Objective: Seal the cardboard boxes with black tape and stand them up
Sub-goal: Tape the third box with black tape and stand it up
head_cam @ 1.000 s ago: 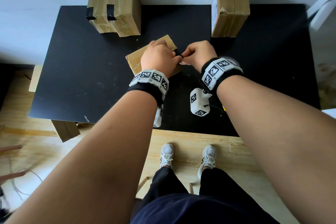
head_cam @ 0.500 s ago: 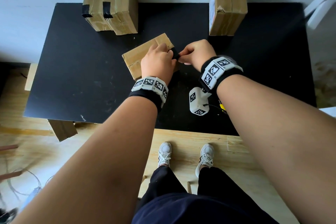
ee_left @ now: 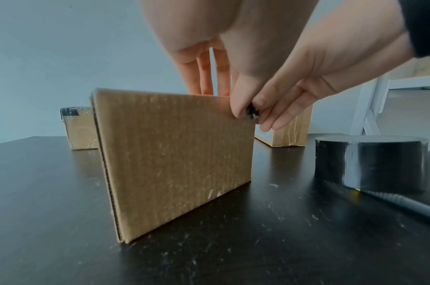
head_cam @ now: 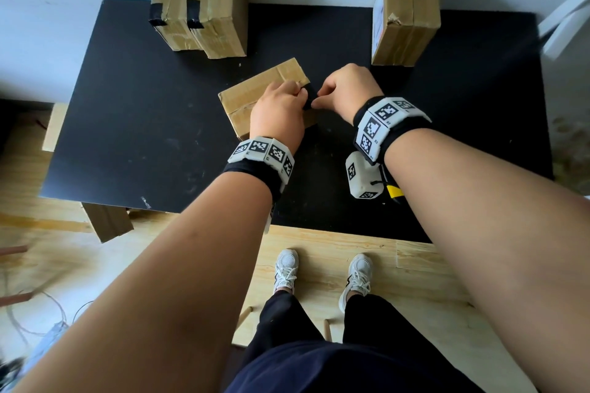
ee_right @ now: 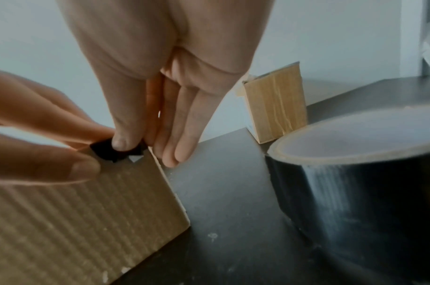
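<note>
Far-left corner of the tabletop (head_cam: 134,124): two sealed boxes (head_cam: 204,9) stand upright side by side, each with a black strip over its top edge. These look finished.

Centre: the working box (head_cam: 255,92) lies flat, at an angle to the tabletop edges. Left hand (head_cam: 276,112) rests on it, fingers curled down over its top near the right-hand edge, thumb and forefinger pinching one end of a short black tape piece (ee_right: 116,149).

Change over the last second: the box has turned a little and the hands have drawn slightly apart, so the strip now shows between them at the box's edge; earlier the fingertips met and hid it. Judged: the strip is being stretched for pressing across the flap seam, not yet stuck down. Whether any part already adheres, cannot tell.

Right hand (head_cam: 344,89) pinches the other end of the strip between thumb and forefinger; remaining fingers hang loosely curled.

Near edge, right of centre: the black tape roll (ee_left: 371,164) lies flat, a pen (ee_left: 404,204) touching its base.

Far-right: an unsealed box (head_cam: 405,9) stands with no black strip visible. It and the working box remain.
</note>
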The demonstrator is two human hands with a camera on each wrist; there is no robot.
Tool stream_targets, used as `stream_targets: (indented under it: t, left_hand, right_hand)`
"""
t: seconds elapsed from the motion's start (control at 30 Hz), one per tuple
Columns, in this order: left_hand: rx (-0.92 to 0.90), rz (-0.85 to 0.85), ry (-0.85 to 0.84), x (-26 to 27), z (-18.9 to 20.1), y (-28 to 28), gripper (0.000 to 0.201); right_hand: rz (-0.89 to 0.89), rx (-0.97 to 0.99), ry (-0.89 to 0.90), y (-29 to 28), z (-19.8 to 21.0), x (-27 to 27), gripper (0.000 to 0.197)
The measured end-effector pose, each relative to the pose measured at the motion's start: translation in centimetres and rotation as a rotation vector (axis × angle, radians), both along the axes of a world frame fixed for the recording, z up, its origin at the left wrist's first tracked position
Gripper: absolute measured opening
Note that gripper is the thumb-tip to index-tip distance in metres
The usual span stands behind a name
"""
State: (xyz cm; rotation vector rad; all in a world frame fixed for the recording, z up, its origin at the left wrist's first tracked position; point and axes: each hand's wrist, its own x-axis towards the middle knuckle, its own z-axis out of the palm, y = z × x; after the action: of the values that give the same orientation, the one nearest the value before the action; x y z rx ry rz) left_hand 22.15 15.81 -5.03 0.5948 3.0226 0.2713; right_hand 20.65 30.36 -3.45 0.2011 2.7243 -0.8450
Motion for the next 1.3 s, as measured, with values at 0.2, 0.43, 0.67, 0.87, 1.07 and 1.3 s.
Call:
stream_targets:
  t: [0.2, 0.43, 0.67, 0.87, 1.07, 1.3]
  left_hand:
    - [-0.027, -0.005, -0.037, -0.4, 0.1, 0.0, 0.039]
    - [0.013, -0.015, -0.050, 0.0, 0.3, -0.3, 0.045]
    - [0.091, -0.031, -0.133, 0.4, 0.1, -1.3, 0.059]
    - [0.138, -0.072, -0.102, 0.9, 0.7, -1.9, 0.052]
    - [0.166, 0.030, 0.074, 1.9, 0.6, -3.0, 0.036]
    - [0.174, 0.294, -0.021, 1.3, 0.9, -3.5, 0.011]
  right_hand:
    - [0.104, 0.111, 0.055, -0.4, 0.1, -0.1, 0.023]
    - [0.099, 0.090, 0.070, -0.9, -1.1, 0.6, 0.026]
    - [-0.052, -0.111, 0.073, 0.0, 0.0, -0.2, 0.037]
    - [0.005, -0.182, 0.023, -1.5, 0.6, -1.0, 0.051]
    - [-0.061, -0.105, 0.027, -1.6, -0.1, -0.3, 0.030]
    - [-0.200, -0.085, 0.000, -1.5, -0.1, 1.3, 0.022]
